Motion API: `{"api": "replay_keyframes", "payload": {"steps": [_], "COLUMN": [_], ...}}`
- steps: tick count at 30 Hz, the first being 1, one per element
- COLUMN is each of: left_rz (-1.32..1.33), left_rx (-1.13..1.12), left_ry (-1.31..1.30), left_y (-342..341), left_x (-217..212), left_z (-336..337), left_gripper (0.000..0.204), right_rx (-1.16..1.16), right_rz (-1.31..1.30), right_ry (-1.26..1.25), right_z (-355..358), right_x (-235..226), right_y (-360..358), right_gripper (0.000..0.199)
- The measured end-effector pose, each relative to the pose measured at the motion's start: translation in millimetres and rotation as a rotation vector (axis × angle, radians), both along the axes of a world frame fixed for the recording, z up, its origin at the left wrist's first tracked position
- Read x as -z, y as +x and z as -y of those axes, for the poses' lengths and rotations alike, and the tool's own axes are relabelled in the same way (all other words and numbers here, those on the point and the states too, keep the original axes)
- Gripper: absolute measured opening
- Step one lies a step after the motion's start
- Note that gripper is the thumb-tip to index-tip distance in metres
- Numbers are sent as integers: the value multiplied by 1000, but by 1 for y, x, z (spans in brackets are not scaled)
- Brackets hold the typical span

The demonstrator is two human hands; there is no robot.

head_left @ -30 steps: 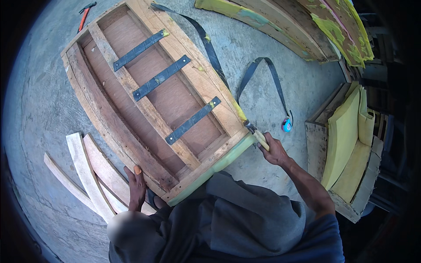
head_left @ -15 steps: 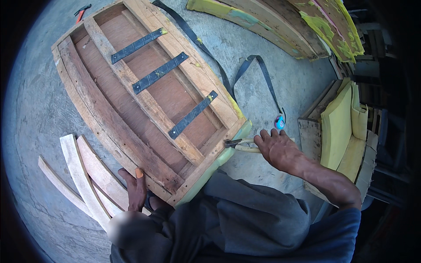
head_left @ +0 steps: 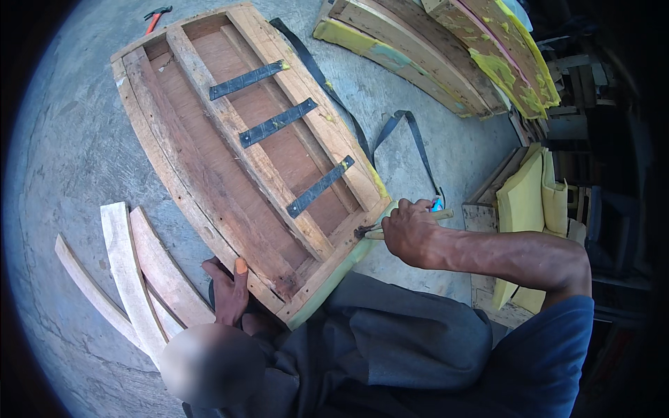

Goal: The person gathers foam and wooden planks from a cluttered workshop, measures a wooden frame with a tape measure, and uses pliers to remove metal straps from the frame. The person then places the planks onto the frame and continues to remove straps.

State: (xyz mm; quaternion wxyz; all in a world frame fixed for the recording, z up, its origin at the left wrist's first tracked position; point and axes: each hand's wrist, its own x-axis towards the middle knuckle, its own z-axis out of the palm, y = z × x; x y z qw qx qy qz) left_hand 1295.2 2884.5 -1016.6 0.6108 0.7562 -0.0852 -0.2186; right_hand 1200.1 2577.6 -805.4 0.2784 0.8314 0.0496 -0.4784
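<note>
A wooden frame [head_left: 182,182] with a plywood back lies tilted across my legs, three black strap pieces [head_left: 277,122] nailed across its slats. My right hand [head_left: 415,234] is closed round the pale handles of a pair of pincers [head_left: 374,233]. The dark jaws rest against the frame's near end rail, by its right corner; what they bite on is too small to make out. Along that end, green foam [head_left: 333,284] covers the outer side. My left hand [head_left: 230,291] grips the frame's lower left edge, thumb on top and fingers partly hidden underneath.
Curved wooden pieces [head_left: 129,272] lie on the concrete floor at left. A hammer [head_left: 157,17] is beyond the frame. A long black strap [head_left: 417,139] trails to a blue tape measure [head_left: 437,204], partly behind my right hand. Foam-covered wooden frames [head_left: 411,59] stand at the far right.
My right hand has come in closer to the frame, with the pincer handles swung slightly, and now partly covers the tape measure. The whole view has shifted a little; my left hand keeps its hold.
</note>
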Motion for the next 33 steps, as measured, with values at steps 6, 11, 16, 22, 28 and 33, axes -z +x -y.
{"api": "replay_keyframes", "payload": {"steps": [6, 11, 16, 22, 28, 33], "left_rz": [11, 5, -7, -47, -69, -94], "left_rx": [11, 15, 22, 26, 3, -9], "left_ry": [29, 33, 74, 60, 16, -33], "left_y": [-1, 1, 1, -1, -2, 2], "left_x": [-2, -4, -7, -4, -7, 5], "left_z": [-2, -2, 0, -3, 0, -8], "left_gripper": [70, 72, 73, 73, 67, 62], "right_rx": [120, 221, 242, 280, 207, 10], "right_rz": [87, -67, -44, -44, 139, 72], "right_ry": [-45, 23, 61, 68, 94, 204], "right_z": [-4, 1, 10, 10, 27, 58], "right_x": [2, -6, -6, 3, 5, 3], "right_y": [-3, 18, 15, 19, -5, -7], "right_gripper": [36, 40, 33, 30, 21, 18]}}
